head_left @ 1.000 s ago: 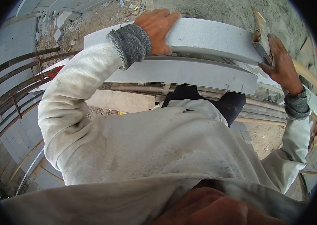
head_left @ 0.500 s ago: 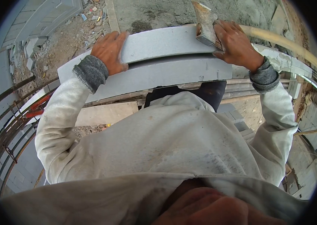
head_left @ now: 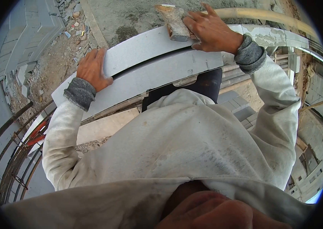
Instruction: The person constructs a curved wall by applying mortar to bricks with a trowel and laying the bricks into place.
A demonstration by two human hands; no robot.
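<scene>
Beyond a smooth pale-grey block [head_left: 169,69], a long white rectangular block [head_left: 142,48] is best steadied evenly, its left part clamped by fingers of the left hand [head_left: 93,70]; at its right end, a rusty wedge-shaped metal tool [head_left: 173,23] is clasped by fingers of the right hand [head_left: 215,32].

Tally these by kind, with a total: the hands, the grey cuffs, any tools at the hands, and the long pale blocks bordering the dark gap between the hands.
Hands: 2
Cuffs: 2
Tool: 1
Blocks: 2
Total: 7
</scene>
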